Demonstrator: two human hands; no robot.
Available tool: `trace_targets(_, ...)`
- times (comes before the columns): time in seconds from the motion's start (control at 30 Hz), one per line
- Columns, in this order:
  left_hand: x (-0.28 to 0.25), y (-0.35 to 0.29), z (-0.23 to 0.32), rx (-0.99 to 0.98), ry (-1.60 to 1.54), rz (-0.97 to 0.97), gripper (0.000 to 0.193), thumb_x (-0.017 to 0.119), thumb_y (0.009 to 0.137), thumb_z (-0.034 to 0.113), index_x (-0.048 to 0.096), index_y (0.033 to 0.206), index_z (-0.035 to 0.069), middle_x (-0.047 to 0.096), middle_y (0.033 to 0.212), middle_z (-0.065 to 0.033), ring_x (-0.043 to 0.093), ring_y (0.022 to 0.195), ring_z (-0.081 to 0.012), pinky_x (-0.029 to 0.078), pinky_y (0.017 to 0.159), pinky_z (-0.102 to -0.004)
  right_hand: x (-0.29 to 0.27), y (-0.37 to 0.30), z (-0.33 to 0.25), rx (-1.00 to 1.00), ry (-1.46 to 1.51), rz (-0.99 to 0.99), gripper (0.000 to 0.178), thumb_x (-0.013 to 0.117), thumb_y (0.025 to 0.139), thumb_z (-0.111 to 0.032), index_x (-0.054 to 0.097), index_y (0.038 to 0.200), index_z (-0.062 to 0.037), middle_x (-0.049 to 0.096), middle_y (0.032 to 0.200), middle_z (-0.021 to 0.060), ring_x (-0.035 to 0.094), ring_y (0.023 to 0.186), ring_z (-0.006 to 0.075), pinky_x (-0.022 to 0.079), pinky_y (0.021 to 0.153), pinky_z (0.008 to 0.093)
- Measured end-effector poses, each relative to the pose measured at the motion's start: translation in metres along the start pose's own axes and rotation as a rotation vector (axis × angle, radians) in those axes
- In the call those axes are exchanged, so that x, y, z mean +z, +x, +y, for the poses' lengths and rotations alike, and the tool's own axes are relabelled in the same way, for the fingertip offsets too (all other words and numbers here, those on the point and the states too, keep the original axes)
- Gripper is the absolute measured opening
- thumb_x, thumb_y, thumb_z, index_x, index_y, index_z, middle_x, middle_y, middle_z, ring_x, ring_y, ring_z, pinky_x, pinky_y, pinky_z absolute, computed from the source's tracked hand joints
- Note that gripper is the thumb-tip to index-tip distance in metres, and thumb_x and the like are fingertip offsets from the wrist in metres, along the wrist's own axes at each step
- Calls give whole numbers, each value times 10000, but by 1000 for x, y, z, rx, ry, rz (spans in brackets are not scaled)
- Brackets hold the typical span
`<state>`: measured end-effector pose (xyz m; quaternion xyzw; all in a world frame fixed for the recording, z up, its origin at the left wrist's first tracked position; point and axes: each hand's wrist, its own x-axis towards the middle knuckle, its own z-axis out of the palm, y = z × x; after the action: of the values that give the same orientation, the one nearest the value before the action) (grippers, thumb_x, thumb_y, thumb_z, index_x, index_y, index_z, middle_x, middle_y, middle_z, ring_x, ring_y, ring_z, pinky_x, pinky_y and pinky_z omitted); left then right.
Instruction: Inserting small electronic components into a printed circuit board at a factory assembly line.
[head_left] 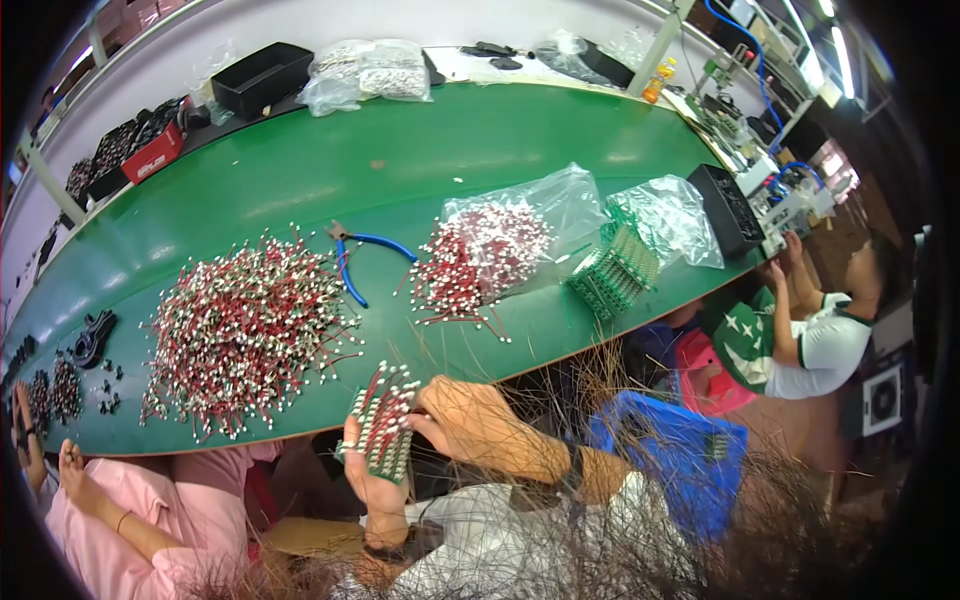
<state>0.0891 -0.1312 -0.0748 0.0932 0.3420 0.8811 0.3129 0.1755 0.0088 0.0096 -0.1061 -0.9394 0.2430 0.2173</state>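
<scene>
My left hand (pixel 372 492) grips a green panel of small circuit boards (pixel 392 462) from below, just off the table's near edge. Red wires with white connectors (pixel 392 402) lie in rows across the panel. My right hand (pixel 490 425) is closed at the panel's right side, thumb and fingers pinched together; what they pinch is hidden. Beyond my hands, a large heap of red and black wires with white connectors (pixel 245 335) covers the table's left part. Blue-handled cutting pliers (pixel 386 242) lie open beside it. A smaller wire heap (pixel 455 265) spills from a clear plastic bag (pixel 570 205).
A stack of green circuit panels (pixel 615 275) stands on the right of the green table (pixel 400 140), near a black bin (pixel 722 210). A blue crate (pixel 690 470) sits below, to my right. Co-workers sit at both sides; one wears pink (pixel 200 500).
</scene>
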Motion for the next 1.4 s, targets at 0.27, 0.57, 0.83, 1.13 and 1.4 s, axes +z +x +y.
trace_targets(0.27, 3, 6, 36, -237, -184, -209, 780, 582, 874, 380, 262, 1493, 30, 457, 1402, -282, 434, 1312, -474, 526, 938, -583, -46, -12, 74, 366, -191, 304, 210, 712, 833, -137, 672, 1025, -64, 617, 915, 116, 628, 775, 300, 507, 674, 388)
trace_targets(0.57, 22, 6, 37, -388, -231, -36, 738, 501, 690, -140, 369, 1413, -81, 479, 1401, -260, 460, 1316, -434, 485, 1037, -545, -18, 14, 79, 383, -300, 331, 270, 760, 791, -234, 633, 971, -79, 590, 909, 97, 620, 811, 312, 509, 670, 419)
trace_targets(0.83, 31, 7, 40, -383, -311, 34, 747, 455, 659, -163, 383, 1399, -86, 501, 1375, -259, 462, 1315, -431, 455, 1061, -569, -6, 24, 98, 341, -282, 376, 181, 711, 811, -141, 629, 952, -62, 625, 785, 89, 625, 736, 307, 513, 651, 406)
trace_targets(1.13, 30, 9, 34, -357, -330, 43, 744, 447, 663, -165, 381, 1400, -88, 503, 1369, -269, 471, 1303, -438, 466, 1052, -571, -22, 14, 98, 265, 8, 393, 158, 671, 821, -34, 649, 975, -6, 615, 814, 147, 617, 700, 313, 495, 638, 382)
trace_targets(1.4, 26, 7, 33, -325, -302, 14, 735, 474, 680, -160, 377, 1405, -83, 504, 1368, -270, 469, 1303, -442, 465, 1052, -569, -17, 14, 91, 260, -61, 389, 63, 596, 855, 3, 552, 900, -2, 541, 858, 158, 566, 727, 343, 473, 653, 417)
